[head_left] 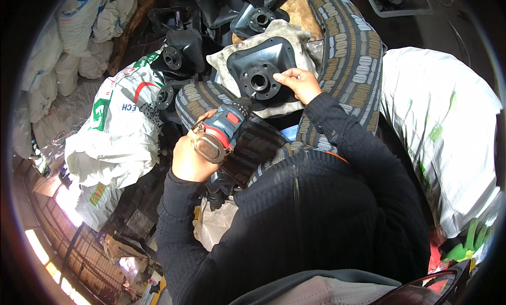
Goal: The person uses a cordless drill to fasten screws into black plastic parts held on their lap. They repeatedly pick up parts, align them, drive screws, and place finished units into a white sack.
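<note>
Nearby — plump white sacks (440, 131), contents hidden — left hand (191, 161) around drill (230, 123).

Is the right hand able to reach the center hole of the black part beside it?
Probably yes: the right hand is just beside the hole, nothing covers it, and the drill sits lower left.

The drill (226, 125) is blue-grey and red, the flanged part (270, 75) black, the trousers (345, 68) block-patterned.
</note>
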Motion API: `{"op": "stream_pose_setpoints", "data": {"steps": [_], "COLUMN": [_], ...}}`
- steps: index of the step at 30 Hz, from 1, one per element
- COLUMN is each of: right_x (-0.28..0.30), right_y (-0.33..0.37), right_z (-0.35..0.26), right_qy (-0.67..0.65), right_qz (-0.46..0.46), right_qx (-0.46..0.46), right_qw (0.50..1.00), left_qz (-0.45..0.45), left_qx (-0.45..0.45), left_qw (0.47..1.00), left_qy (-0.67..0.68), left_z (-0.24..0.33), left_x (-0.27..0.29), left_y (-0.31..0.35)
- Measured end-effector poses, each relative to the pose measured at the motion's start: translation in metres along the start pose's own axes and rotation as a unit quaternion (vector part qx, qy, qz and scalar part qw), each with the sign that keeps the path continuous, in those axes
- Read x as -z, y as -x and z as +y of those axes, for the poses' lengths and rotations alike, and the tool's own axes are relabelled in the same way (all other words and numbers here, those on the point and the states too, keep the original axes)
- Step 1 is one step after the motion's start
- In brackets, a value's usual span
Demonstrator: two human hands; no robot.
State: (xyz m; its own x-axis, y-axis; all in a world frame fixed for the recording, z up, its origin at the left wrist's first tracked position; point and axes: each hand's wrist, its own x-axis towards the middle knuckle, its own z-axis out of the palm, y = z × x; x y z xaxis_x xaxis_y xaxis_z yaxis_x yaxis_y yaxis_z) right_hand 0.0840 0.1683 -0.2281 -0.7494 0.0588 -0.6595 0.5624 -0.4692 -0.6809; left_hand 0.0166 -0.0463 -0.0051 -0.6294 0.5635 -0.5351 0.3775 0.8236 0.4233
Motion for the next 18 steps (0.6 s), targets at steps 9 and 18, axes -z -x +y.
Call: {"op": "stream_pose_setpoints", "data": {"steps": [9, 18], "right_x": [0.0, -0.003], "right_y": [-0.005, -0.002], "right_z": [0.009, 0.01], "right_qy": [-0.085, 0.098], "right_qz": [-0.02, 0.007], "right_qx": [-0.007, 0.049], "right_qw": [0.996, 0.994], "left_qz": [-0.057, -0.039], "left_qx": [0.009, 0.007], "left_qw": [0.998, 0.998], "left_qy": [-0.01, 0.058], "left_z": [0.012, -0.01], "left_x": [0.013, 0.04], "left_y": [-0.023, -0.044]}}
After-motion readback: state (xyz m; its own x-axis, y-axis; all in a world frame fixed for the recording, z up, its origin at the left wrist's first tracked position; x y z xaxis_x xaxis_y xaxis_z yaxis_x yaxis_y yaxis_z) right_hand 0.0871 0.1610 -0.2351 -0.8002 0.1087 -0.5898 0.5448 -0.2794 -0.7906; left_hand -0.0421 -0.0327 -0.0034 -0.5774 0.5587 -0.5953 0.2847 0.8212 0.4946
